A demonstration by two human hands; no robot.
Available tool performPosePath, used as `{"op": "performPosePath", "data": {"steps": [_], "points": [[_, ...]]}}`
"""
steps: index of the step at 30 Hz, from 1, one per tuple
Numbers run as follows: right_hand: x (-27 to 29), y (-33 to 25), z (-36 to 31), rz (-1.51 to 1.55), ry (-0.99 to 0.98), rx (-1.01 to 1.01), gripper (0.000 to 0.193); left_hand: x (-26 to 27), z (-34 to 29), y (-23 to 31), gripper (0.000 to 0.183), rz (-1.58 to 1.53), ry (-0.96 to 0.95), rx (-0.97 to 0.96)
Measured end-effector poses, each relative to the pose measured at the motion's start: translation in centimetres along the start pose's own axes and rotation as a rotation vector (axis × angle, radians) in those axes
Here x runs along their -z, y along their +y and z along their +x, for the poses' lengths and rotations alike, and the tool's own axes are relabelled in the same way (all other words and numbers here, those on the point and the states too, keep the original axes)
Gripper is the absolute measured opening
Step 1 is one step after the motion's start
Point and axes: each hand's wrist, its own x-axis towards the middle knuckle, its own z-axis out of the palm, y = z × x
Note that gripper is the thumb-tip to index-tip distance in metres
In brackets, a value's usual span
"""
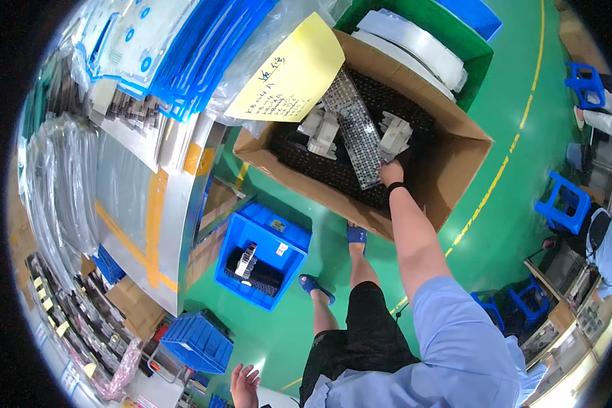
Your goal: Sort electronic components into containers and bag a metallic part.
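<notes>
Bottom, L of ctr: L hand (246, 385) empty, grip open w/ fingers spread, free to steady things if req'd; above it, blue bin (262, 236) w/ a few parts. Upper ctr: silver dotted strip (360, 136) lies slanted in cardboard carton (470, 144), btwn grey blocks (321, 139). R hand (392, 172) at strip's lower R edge, fingers part hidden, can't tell if grip has hold; best pinch edge firmly, go slow, don't knock R block
</notes>
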Motion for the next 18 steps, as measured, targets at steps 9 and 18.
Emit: {"op": "performPosePath", "data": {"steps": [9,18], "points": [[2.7,0.1,-2.5,0.148,-0.019,0.180,0.043,-0.1,-0.4,0.7,0.041,0.095,0.005,-0.116],[6.7,-2.3,-8.6,0.426,0.148,0.258,0.024,-0.7,3.6,3.0,0.048,-0.529,-0.147,-0.055]]}}
